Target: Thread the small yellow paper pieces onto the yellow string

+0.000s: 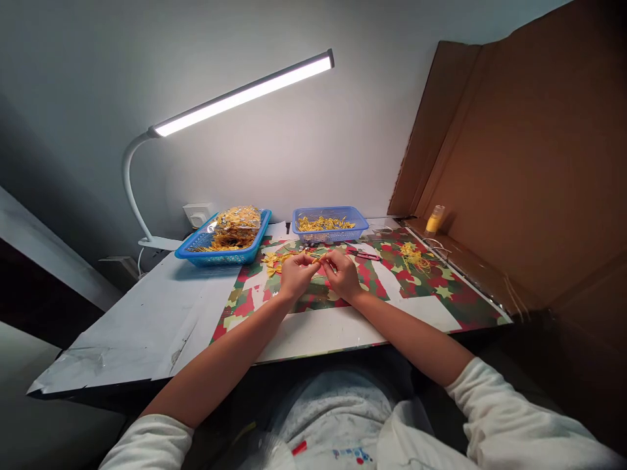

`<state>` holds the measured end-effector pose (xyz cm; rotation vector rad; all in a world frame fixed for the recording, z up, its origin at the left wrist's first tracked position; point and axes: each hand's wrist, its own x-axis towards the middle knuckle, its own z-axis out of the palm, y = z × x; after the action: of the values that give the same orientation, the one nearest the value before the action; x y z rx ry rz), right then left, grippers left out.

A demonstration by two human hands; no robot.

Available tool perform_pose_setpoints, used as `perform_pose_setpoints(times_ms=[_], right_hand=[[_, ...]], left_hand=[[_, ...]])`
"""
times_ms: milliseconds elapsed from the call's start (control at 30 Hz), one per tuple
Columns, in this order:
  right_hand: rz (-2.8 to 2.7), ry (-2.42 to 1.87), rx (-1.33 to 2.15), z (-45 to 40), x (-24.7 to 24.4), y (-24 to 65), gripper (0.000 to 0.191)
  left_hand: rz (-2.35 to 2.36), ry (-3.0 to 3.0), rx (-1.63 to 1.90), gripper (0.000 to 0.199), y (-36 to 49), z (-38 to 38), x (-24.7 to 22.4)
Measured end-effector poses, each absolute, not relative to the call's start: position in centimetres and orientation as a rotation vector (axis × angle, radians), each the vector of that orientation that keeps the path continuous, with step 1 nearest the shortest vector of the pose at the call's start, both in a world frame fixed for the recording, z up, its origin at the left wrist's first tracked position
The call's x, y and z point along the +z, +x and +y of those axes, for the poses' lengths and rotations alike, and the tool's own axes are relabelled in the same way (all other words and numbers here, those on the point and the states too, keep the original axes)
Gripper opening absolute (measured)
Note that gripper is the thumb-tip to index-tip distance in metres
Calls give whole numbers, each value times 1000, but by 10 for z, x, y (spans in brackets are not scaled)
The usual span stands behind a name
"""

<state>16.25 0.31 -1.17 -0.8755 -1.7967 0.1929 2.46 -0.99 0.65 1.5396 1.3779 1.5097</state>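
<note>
1. The left hand [296, 275] and the right hand [344, 275] are close together over the table, thumbs and fingers pinched on a small yellow piece [318, 259]. It sits between the fingertips and is too small for me to tell just what it is.
2. To do this fine pinching well, I think both hands should grip softly, so the thin piece does not bend or rip. Hold it near the part being worked, and let the wrists stay low and calm.
3. Just left of the left hand is a loose heap of yellow pieces [274, 263] on the patterned mat [470, 301].
4. Just past the right hand, a bit to its right, lies a tool with pink handles [367, 255]. Farther right is a messy bunch of yellow string [415, 259].
5. Straight past the hands is a purple-blue basket [329, 235]. It has a low layer of yellow bits [323, 224] in it.
6. Past the left hand and to its left is a bright blue basket [215, 260]. It holds a big gold heap [232, 238], with a clear bag [240, 217] of gold bits on top.
7. Far to the right, beyond the string, stands a small jar [434, 220] with something yellow inside.
</note>
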Motion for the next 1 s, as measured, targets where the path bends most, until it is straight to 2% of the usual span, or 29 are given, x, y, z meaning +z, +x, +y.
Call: perform_pose_setpoints(times_ms=[267, 433, 633, 867, 1000], right_hand=[[-1858, -820, 155, 1, -9, 161, 17], [-1874, -837, 184, 4, -6, 163, 11], [-1843, -804, 250, -1, 2, 170, 11], [-1300, -644, 671, -3, 40, 194, 17], [-1095, -407, 676, -7, 81, 235, 20]], left_hand=[[1373, 1418, 1491, 25, 27, -6, 3], [1288, 1304, 1460, 35, 29, -6, 3], [1295, 1252, 1416, 27, 26, -4, 5], [1402, 1218, 1404, 18, 17, 6, 0], [1426, 1225, 1430, 18, 12, 13, -4]])
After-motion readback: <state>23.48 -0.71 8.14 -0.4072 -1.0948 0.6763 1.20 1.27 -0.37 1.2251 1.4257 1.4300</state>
